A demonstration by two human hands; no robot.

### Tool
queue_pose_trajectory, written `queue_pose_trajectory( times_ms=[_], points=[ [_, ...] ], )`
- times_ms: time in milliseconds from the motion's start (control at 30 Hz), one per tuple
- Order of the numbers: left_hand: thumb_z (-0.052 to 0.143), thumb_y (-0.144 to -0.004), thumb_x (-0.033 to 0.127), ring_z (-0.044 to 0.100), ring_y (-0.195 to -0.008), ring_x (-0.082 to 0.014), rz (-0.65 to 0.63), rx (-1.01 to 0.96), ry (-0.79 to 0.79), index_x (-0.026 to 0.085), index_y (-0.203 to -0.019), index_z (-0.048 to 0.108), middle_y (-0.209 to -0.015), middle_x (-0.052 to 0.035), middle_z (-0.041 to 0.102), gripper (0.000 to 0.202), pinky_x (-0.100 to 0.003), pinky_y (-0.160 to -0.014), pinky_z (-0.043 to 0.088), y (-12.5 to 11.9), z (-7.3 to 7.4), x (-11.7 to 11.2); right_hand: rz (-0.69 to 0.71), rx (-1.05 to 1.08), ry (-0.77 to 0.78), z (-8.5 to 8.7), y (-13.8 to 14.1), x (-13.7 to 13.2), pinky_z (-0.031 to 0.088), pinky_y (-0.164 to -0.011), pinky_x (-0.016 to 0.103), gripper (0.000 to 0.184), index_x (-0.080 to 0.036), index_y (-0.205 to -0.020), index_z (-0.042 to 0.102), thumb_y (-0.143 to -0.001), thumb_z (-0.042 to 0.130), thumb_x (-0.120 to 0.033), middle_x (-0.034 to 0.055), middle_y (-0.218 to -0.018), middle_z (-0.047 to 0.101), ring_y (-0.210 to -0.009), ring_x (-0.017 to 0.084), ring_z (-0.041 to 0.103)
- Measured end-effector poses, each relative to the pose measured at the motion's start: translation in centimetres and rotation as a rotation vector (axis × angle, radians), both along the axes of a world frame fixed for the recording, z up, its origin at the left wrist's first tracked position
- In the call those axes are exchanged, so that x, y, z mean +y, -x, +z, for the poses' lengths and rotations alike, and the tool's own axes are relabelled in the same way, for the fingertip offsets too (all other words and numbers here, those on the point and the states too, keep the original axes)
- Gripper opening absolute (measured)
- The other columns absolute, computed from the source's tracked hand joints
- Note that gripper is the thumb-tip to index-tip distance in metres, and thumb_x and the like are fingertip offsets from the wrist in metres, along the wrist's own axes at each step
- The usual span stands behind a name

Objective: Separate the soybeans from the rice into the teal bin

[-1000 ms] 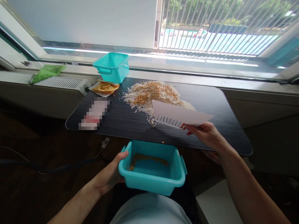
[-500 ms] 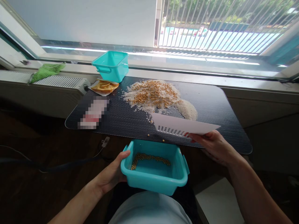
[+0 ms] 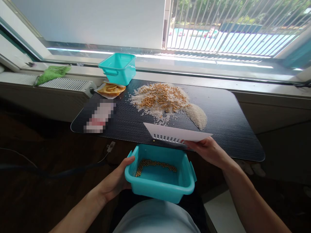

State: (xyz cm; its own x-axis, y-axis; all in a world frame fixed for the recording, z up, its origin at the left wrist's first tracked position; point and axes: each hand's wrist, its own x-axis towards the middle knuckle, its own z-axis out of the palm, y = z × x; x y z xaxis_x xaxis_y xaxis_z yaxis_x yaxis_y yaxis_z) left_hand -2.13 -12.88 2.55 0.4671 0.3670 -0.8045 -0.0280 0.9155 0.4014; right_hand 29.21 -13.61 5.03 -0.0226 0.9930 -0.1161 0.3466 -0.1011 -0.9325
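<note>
My left hand grips the left side of a teal plastic tub held in my lap below the table's front edge; a thin line of soybeans lies along its far inner wall. My right hand holds a white slotted scoop by its right end, low over the near edge of the dark table, just above the tub's far rim. Behind it lies a heap of soybeans mixed with rice, with a patch of plain rice to its right.
A second teal tub stands at the table's back left by the window sill. A yellow cloth on paper lies before it, and a blurred pink item lies at the left. A green cloth rests on the radiator.
My right hand has drawn the scoop back from the heap toward me and leftward, down to the table's front edge above the tub. The left hand and tub have stayed put.
</note>
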Motion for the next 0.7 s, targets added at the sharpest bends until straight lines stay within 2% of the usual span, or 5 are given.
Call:
queue_pose_trajectory(
  times_ms=[100,300,467,633,700],
  points=[
    [0.051,-0.080,0.060,0.061,-0.109,-0.0320,0.014,-0.005,-0.001,0.017,-0.137,0.047,-0.116,-0.0125,0.070,0.071,-0.039,-0.084,0.049,0.5,0.0,-0.1,0.058,-0.023,0.019,0.4,0.3,0.6,0.058,-0.070,0.035,0.035,-0.018,-0.088,0.077,-0.074,0.068,-0.049,0.0045,-0.082,0.075,-0.075,0.023,0.068],
    [0.049,-0.081,0.062,0.061,-0.110,-0.0323,0.006,-0.001,-0.008,0.018,-0.138,0.045,-0.118,-0.0131,0.069,0.072,-0.042,-0.087,0.048,0.8,0.1,0.2,-0.221,-0.148,-0.088,0.4,-0.9,2.3,0.054,-0.059,0.031,0.041,-0.014,-0.079,0.076,-0.072,0.068,-0.053,0.0059,-0.072,0.071,-0.065,0.020,0.064],
    [0.048,-0.082,0.061,0.060,-0.111,-0.0319,0.017,-0.004,-0.005,0.020,-0.137,0.047,-0.119,-0.0124,0.069,0.069,-0.043,-0.089,0.047,0.9,-0.2,0.2,-0.199,-0.220,-0.091,0.2,-1.0,2.9,0.052,-0.056,0.031,0.041,-0.013,-0.078,0.076,-0.072,0.068,-0.053,0.0053,-0.070,0.070,-0.065,0.021,0.064],
    [0.050,-0.081,0.061,0.060,-0.112,-0.0325,0.028,0.017,-0.003,0.018,-0.136,0.048,-0.119,-0.0132,0.068,0.070,-0.043,-0.088,0.048,0.9,-0.2,0.3,-0.126,-0.180,-0.078,0.9,-0.8,2.0,0.053,-0.056,0.030,0.044,-0.013,-0.080,0.076,-0.073,0.066,-0.055,0.0064,-0.073,0.072,-0.064,0.021,0.064],
    [0.052,-0.080,0.060,0.059,-0.113,-0.0324,0.034,0.022,-0.005,0.018,-0.136,0.048,-0.119,-0.0131,0.068,0.070,-0.042,-0.088,0.048,0.8,-0.1,0.3,-0.139,-0.162,-0.072,1.0,-0.8,1.7,0.053,-0.056,0.030,0.043,-0.013,-0.078,0.076,-0.072,0.067,-0.055,0.0069,-0.073,0.072,-0.064,0.021,0.064]
  ],
)
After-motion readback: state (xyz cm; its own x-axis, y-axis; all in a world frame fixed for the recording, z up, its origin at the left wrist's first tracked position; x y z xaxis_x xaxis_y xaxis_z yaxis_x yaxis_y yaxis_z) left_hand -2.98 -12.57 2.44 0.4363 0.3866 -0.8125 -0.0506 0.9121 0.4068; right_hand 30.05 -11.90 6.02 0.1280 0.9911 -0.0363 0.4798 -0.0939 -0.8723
